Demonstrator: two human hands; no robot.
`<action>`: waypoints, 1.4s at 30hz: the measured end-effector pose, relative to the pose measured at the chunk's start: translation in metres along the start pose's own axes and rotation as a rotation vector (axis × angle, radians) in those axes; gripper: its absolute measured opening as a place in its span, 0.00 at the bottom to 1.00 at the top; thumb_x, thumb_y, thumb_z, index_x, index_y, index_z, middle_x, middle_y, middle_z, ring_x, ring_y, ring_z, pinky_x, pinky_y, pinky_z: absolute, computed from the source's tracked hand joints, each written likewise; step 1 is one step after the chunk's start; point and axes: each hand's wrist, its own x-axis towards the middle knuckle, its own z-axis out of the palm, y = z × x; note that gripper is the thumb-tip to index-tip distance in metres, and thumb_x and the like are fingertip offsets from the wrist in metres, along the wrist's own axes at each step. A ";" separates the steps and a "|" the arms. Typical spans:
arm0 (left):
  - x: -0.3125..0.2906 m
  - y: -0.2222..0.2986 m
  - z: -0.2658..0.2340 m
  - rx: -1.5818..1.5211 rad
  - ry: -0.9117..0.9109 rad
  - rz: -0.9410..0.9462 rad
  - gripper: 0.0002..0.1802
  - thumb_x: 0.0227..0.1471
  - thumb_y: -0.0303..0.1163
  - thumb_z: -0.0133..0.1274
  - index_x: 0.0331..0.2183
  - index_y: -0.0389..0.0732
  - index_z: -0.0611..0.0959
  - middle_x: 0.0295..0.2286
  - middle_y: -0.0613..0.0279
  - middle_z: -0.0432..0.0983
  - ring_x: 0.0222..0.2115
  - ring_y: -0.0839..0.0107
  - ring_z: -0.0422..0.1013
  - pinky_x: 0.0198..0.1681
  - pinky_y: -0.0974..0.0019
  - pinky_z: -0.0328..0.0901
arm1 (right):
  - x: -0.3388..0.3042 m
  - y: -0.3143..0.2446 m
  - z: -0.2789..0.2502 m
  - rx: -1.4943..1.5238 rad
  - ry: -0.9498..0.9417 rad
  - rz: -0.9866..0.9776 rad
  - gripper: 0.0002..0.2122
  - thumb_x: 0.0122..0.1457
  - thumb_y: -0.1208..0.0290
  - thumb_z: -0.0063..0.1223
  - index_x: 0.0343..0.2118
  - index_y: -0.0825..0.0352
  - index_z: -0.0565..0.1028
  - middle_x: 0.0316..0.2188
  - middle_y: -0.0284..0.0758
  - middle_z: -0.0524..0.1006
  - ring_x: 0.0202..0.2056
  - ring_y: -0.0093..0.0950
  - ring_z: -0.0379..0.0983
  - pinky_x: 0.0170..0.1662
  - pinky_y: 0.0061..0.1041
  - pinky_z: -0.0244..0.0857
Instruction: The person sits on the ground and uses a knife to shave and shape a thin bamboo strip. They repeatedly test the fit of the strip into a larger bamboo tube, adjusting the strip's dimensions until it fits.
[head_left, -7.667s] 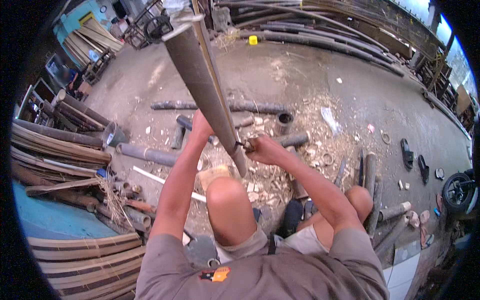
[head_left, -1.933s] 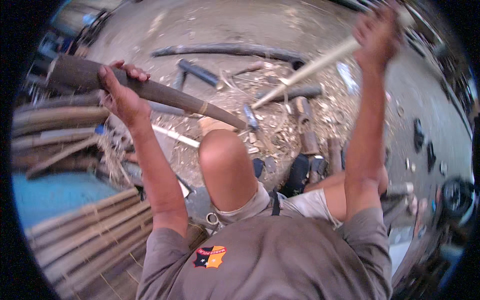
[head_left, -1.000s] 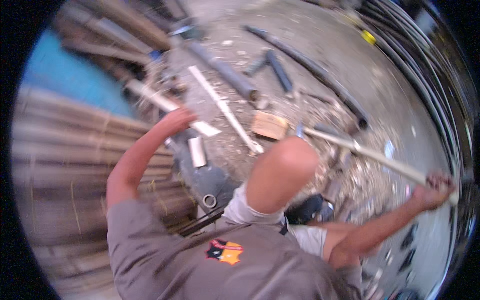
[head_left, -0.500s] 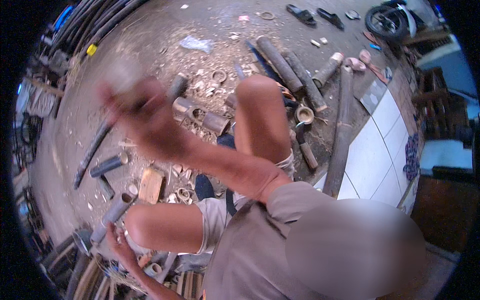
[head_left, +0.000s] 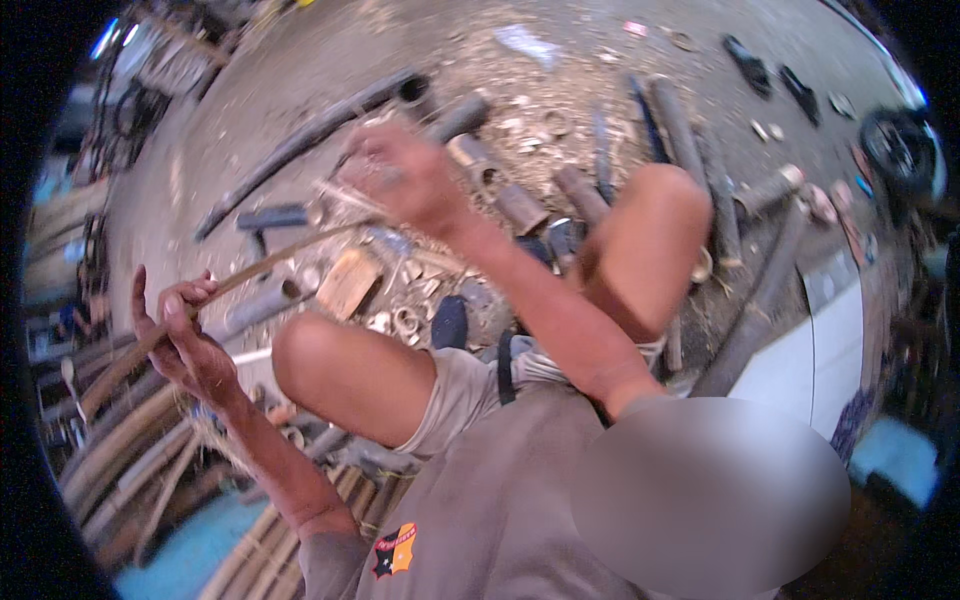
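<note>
My left hand (head_left: pixel 195 345) is raised left of my knee, pinching a long thin brown bamboo strip (head_left: pixel 270 262) between thumb and fingers, one finger sticking up. The strip slants from the lower left up to just beneath my right hand. Blurred by motion, my right hand (head_left: pixel 412 175) is curled closed above the floor in front of me. Whether it grips the strip's end or something else is hidden. Pale thin strands show beside it. Below the strip lie a wooden block (head_left: pixel 348 283) and a cut bamboo ring (head_left: pixel 405 322).
Bamboo tube pieces (head_left: pixel 520 208), a blade (head_left: pixel 602 150) and wood chips (head_left: pixel 550 100) cover the floor ahead. A long dark pole (head_left: pixel 300 145) lies beyond my right hand. Bamboo poles (head_left: pixel 290 540) are stacked at lower left. Sandals (head_left: pixel 746 66) and a wheel (head_left: pixel 898 148) are at far right.
The view has turned, shifting the floor things rightward. My left hand has risen from beside the bamboo tube and now holds the strip. My right hand has come nearer the bamboo pieces.
</note>
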 end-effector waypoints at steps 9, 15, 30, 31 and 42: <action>-0.049 -0.041 -0.069 0.113 0.792 -0.071 0.18 0.58 0.38 0.49 0.41 0.32 0.72 0.17 0.64 0.64 0.18 0.72 0.63 0.30 0.65 0.69 | -0.184 0.143 0.024 -0.699 -0.812 0.705 0.21 0.57 0.54 0.55 0.43 0.69 0.75 0.39 0.49 0.78 0.44 0.47 0.76 0.46 0.45 0.71; -0.068 -0.033 -0.066 0.078 0.865 -0.165 0.15 0.59 0.39 0.47 0.33 0.35 0.70 0.16 0.65 0.57 0.18 0.72 0.60 0.33 0.62 0.68 | -0.236 0.186 0.050 -0.912 -0.935 0.571 0.18 0.57 0.63 0.53 0.46 0.71 0.71 0.44 0.52 0.74 0.49 0.50 0.72 0.43 0.46 0.74; -0.051 -0.062 -0.084 0.149 0.924 -0.114 0.17 0.59 0.43 0.44 0.34 0.36 0.71 0.15 0.69 0.53 0.16 0.75 0.55 0.29 0.64 0.63 | -0.239 0.194 0.031 -0.450 -0.846 0.922 0.26 0.68 0.49 0.37 0.46 0.73 0.72 0.36 0.59 0.77 0.40 0.58 0.75 0.45 0.52 0.68; -0.051 -0.061 -0.084 0.175 0.961 -0.113 0.17 0.59 0.43 0.44 0.33 0.36 0.71 0.14 0.69 0.52 0.15 0.75 0.54 0.30 0.64 0.63 | -0.237 0.194 0.027 -0.452 -0.894 0.961 0.27 0.68 0.48 0.37 0.46 0.73 0.72 0.38 0.60 0.77 0.42 0.58 0.74 0.47 0.52 0.67; -0.048 -0.064 -0.076 0.271 1.020 -0.070 0.15 0.57 0.41 0.44 0.23 0.43 0.68 0.13 0.70 0.48 0.15 0.74 0.52 0.30 0.63 0.62 | -0.233 0.198 0.041 -0.387 -0.808 1.182 0.28 0.61 0.49 0.46 0.50 0.75 0.72 0.42 0.60 0.76 0.46 0.57 0.74 0.52 0.51 0.66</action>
